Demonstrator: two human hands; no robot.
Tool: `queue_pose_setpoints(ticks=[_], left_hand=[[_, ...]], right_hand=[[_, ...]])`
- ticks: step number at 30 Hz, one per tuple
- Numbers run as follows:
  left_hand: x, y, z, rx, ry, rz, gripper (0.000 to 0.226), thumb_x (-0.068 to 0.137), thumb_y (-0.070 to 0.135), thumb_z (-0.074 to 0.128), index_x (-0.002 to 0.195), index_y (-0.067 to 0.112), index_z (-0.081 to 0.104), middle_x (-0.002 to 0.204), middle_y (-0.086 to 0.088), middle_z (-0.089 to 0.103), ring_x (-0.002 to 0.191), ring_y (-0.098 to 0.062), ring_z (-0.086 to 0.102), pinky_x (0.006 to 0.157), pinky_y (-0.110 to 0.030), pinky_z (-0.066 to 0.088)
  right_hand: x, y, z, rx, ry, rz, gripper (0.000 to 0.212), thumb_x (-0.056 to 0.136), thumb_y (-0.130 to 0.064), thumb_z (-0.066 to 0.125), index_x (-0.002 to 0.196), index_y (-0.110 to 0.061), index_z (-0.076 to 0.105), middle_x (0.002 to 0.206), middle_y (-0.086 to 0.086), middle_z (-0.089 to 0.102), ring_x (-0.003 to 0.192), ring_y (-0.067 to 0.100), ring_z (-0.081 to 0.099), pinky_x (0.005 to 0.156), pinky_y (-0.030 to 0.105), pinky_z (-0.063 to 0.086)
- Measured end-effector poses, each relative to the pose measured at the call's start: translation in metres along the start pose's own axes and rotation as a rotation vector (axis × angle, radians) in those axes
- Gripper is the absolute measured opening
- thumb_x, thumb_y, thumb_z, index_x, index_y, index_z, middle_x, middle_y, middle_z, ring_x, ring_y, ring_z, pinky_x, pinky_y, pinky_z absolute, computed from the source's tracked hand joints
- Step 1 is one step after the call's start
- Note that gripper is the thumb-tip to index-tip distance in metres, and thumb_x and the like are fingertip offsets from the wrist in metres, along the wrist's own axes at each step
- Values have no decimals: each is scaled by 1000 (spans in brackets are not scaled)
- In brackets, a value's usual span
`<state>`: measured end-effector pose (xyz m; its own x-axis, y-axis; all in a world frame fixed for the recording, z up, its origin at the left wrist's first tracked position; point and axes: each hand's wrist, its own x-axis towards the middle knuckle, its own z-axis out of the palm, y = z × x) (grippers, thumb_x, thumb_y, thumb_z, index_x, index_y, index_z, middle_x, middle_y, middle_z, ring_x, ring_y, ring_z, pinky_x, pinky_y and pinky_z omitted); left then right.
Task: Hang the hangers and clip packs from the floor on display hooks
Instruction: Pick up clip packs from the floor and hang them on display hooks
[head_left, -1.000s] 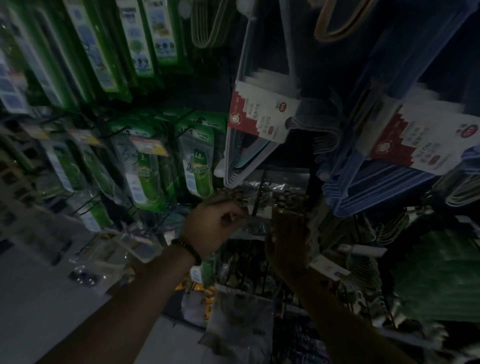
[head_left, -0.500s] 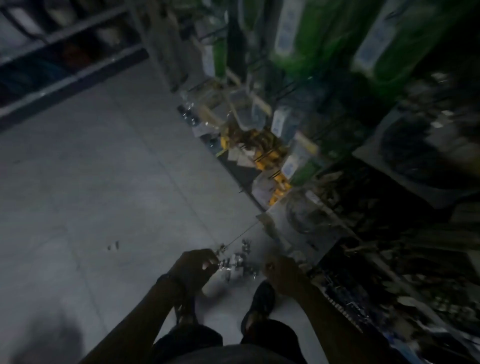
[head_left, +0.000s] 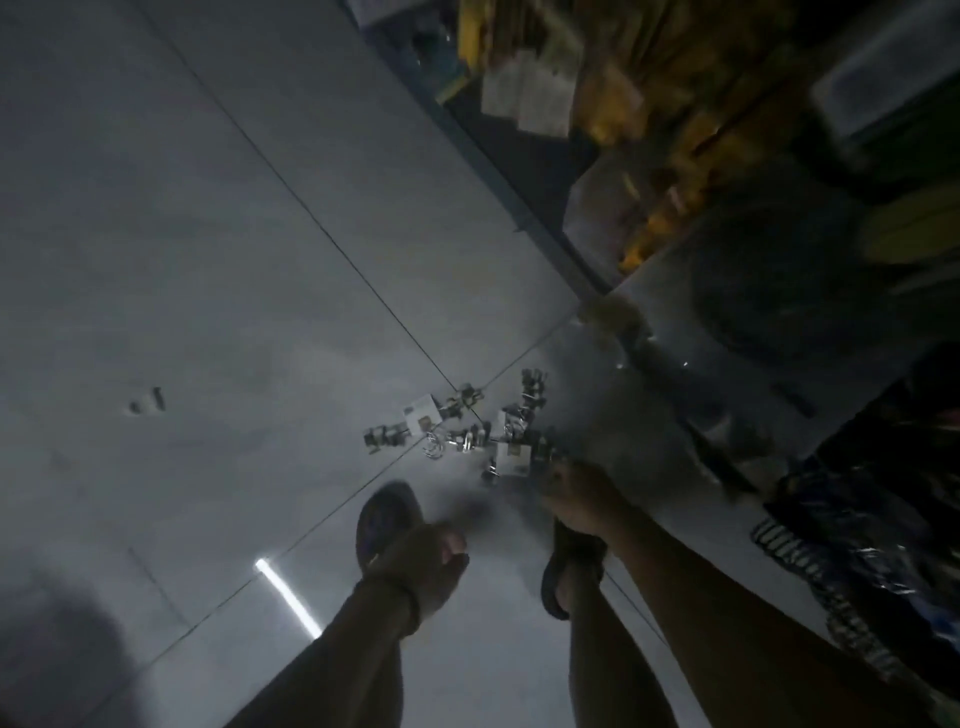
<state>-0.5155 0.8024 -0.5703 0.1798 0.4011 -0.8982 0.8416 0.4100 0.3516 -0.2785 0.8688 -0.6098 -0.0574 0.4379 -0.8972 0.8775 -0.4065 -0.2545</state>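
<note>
I am bent down over the floor (head_left: 208, 260). The clip packs (head_left: 467, 431) lie in a little heap just past my right hand (head_left: 582, 499). My fingertips (head_left: 553, 475) are right at the near edge of the heap, by a pack with a white card (head_left: 514, 457). It is dark and blurry, so I cannot tell if my fingers have closed on it yet.

My left hand (head_left: 431, 566) hangs lower and closer to me, to the left of the heap. It is loosely curled and I think it holds nothing.

The packs look small and light. I think the metal clips will be hard and a bit slippery, and they may jingle and swing. The cards look thin and bendy. I would pinch a pack by the top of its card, where the hole for the hook should be. Then the clips dangle below and do not slide out of my fingers.

Two more small bits (head_left: 148, 402) lie far off to the left of both hands.

The shelves (head_left: 779, 208) are to my right.
</note>
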Motion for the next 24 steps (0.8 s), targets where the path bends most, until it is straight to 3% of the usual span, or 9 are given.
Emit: queue_pose_setpoints(ticks=[3,6,10,15,20,24], left_hand=[[105,-36,27,-91,3,-55,54,99,48,36,126,11,65,130,-9,67,123,-25,61,100,-27,45],[189,-68,59,-198,51,-148,33,98,32,60,123,12,65,128,-10,68,123,-25,62,97,-26,45],[275,-89,91,-223,166,-128,48,93,36,68,138,26,53,140,-8,51,125,-26,57,99,-27,42],[330,-96,116,-384,178,-177,56,92,43,69,142,21,52,146,-10,46,125,-29,57,97,-32,49],[332,-98,142,-415,156,-172,70,89,41,73,150,26,44,153,-6,30,128,-32,54,104,-36,49],[323,-97,146,-432,200,-207,77,90,36,73,156,24,34,157,-2,22,136,-33,48,113,-41,45]], right_hand=[[105,13,18,-78,58,-5,25,97,-31,65,105,-8,68,106,15,71,98,32,69,71,28,40],[188,33,48,-249,127,-38,37,91,-33,70,120,-11,61,117,17,68,108,36,66,78,35,52],[264,66,91,-427,88,-26,59,89,-43,75,133,-9,55,130,18,60,120,39,58,93,45,54],[310,95,117,-448,120,-96,65,82,-49,79,129,-10,57,129,16,59,114,38,59,92,44,54],[328,129,128,-272,152,-146,90,55,-81,59,124,-23,59,122,4,70,107,33,65,87,45,58],[289,115,120,-289,260,-146,73,62,-75,60,116,-26,65,108,1,73,102,31,66,85,41,56]])
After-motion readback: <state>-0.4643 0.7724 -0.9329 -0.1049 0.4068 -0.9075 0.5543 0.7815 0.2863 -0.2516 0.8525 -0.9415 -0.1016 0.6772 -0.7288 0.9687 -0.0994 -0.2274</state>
